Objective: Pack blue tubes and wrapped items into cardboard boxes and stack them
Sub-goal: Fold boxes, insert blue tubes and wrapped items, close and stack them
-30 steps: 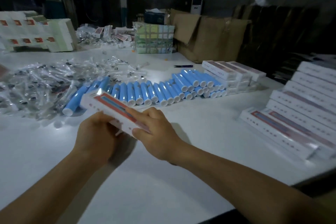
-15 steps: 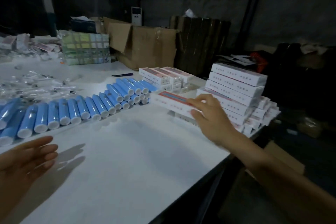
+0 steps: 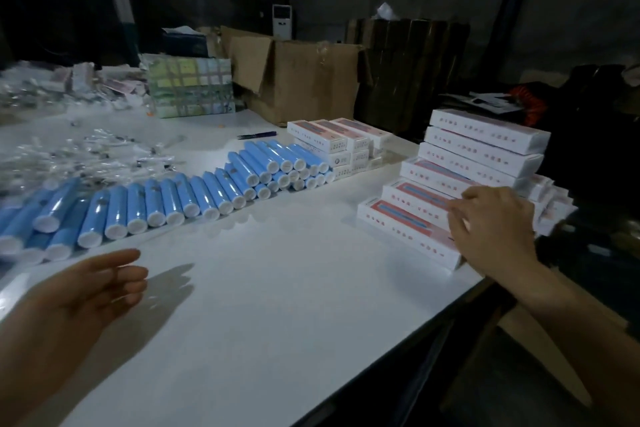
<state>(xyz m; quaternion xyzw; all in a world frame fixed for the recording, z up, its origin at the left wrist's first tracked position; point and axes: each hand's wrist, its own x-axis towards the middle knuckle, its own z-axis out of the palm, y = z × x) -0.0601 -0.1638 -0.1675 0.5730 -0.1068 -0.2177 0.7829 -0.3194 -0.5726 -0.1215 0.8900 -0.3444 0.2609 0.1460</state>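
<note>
Blue tubes [image 3: 207,191] with white caps lie in a long row across the white table [image 3: 277,288]. Clear wrapped items [image 3: 86,156] are heaped behind them at the left. A stepped stack of white boxes [image 3: 485,149] stands at the table's right edge. My right hand [image 3: 495,229] is at the front of that stack. Its curled fingers hold the near end of a white box with a red top [image 3: 415,196], which lies on a low step. My left hand [image 3: 86,291] hovers open over the table, holding nothing.
A smaller stack of white boxes [image 3: 332,142] stands behind the tubes, with a dark pen [image 3: 256,135] beside it. An open brown carton [image 3: 311,80] and a bundle of pastel packs [image 3: 190,87] stand at the back. The table's edge runs just below my right wrist.
My right hand carried the white box from in front of me to the stack at the right and set it on a low step. My left hand let go and stayed open at the left.
</note>
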